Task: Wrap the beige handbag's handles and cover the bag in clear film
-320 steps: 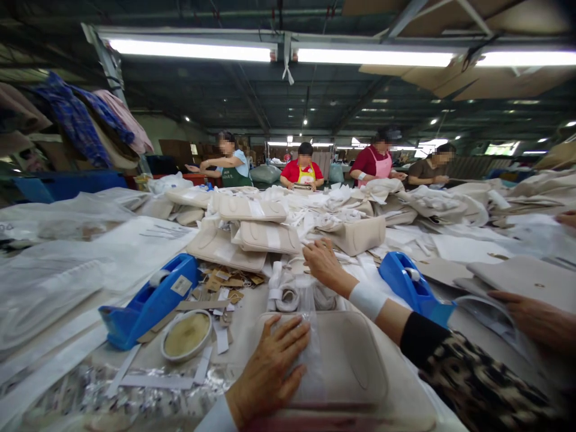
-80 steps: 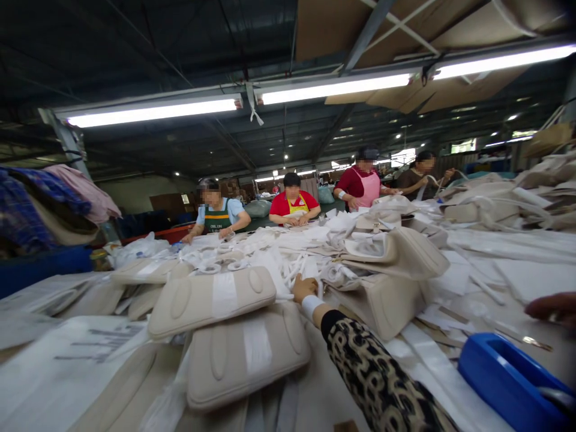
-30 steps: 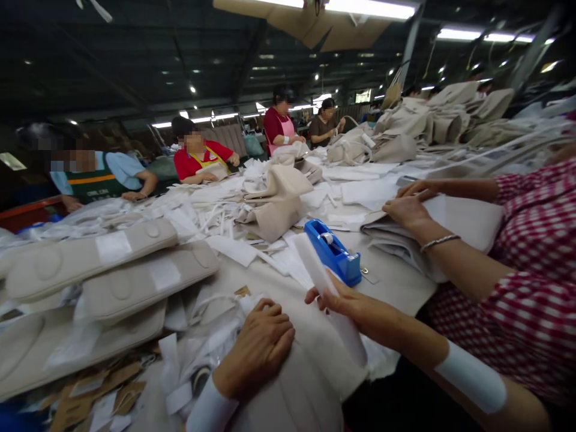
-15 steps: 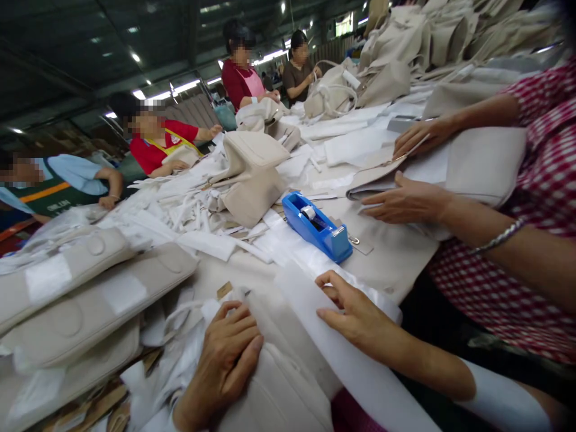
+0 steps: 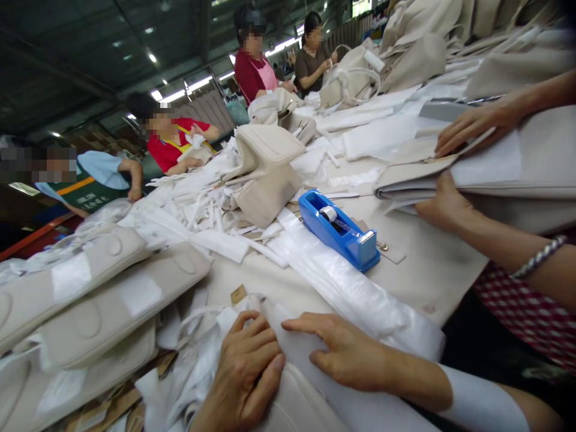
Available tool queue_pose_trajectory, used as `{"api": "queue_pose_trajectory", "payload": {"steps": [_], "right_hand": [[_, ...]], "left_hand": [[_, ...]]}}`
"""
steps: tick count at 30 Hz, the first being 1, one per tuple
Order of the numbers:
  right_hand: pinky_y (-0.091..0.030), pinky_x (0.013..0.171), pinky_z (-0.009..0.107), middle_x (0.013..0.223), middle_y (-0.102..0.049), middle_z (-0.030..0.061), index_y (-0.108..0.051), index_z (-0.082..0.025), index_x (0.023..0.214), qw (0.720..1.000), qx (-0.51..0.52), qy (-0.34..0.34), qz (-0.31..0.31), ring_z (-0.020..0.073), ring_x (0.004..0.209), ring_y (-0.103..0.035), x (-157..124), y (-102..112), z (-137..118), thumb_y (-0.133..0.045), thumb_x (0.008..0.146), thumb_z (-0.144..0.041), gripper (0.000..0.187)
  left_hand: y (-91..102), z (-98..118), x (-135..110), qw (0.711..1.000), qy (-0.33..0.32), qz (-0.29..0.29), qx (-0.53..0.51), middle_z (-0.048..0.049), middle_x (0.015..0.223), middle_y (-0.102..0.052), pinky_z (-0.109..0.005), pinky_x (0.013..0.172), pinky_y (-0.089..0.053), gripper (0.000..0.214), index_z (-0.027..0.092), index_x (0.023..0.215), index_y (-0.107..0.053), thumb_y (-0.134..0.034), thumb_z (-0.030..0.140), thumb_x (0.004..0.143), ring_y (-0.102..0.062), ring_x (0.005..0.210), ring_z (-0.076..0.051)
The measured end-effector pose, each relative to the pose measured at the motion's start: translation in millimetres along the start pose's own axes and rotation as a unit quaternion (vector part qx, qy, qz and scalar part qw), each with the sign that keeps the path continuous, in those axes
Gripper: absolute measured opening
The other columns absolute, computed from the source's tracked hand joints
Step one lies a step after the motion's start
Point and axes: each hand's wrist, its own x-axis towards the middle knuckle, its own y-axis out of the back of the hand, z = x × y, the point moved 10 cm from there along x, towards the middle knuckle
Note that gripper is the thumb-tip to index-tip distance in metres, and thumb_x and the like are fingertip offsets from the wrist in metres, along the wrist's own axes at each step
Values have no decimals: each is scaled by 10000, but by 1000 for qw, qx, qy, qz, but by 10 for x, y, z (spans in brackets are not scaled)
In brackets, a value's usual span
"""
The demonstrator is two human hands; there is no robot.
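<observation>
My left hand [image 5: 247, 372] lies over the top of a beige bag [image 5: 303, 405], its fingers curled and closed on the bag's edge. Along the bag's right side runs a thin white foam sheet [image 5: 373, 405]. On that sheet rests my right hand [image 5: 346, 354], open, the index finger stretched toward the left hand and the thumb apart. Its other fingers are folded under and partly hidden. A small brown tag [image 5: 238, 293] and a thin beige strap show just beyond my left hand.
A blue tape dispenser [image 5: 339, 231] stands on the table beside folded clear plastic [image 5: 360, 294]. Beige bags [image 5: 121, 306] are stacked at left. A co-worker's hands [image 5: 477, 129] hold another bag [image 5: 540, 162] at right. More people [image 5: 256, 66] work across the table among white wrapping scraps.
My right hand has moved left, toward my left hand, bringing the white sheet onto the bag; its index finger has straightened. The view has shifted, so the table's things appear farther right.
</observation>
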Motion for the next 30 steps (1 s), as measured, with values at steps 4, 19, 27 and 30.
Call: {"api": "queue_pose_trajectory", "payload": {"steps": [4, 19, 27, 30], "right_hand": [[-324, 1145, 381, 1394, -562, 90, -529, -145, 1389, 999, 40, -26, -13, 252, 1302, -495, 71, -50, 69, -520, 631, -60, 763], [-405, 1050, 365, 1323, -612, 45, -571, -171, 1338, 973, 230, -9, 2, 264, 1242, -524, 518, -194, 144, -555, 564, -42, 785], [-341, 1116, 359, 1312, -619, 46, -589, -168, 1281, 983, 170, 49, -48, 234, 1279, -503, 850, -307, 76, -500, 567, -2, 739], [-306, 1136, 417, 1320, -611, 89, -579, -150, 1293, 991, 120, 46, -33, 262, 1267, -505, 781, -246, 35, -505, 586, 7, 728]], "left_hand": [[16, -4, 4, 1000, 9, 1, -2, 11, 697, -496, -448, 933, -326, 258, 194, 696, -421, -372, 146, 945, -481, 756, -161], [105, -65, -9, 997, 37, 60, -1, -56, 935, -552, -451, 930, -377, 98, 203, 866, -482, -414, 190, 935, -487, 958, -226], [43, -282, -10, 992, 68, 75, 77, -136, 1549, -279, -519, 1168, -245, 628, 223, 1491, -190, -434, 172, 915, -246, 1436, -273], [-80, -354, 39, 989, 72, 41, 124, -145, 1565, -293, -513, 1144, -290, 698, 205, 1537, -101, -430, 207, 922, -300, 1427, -275]]}}
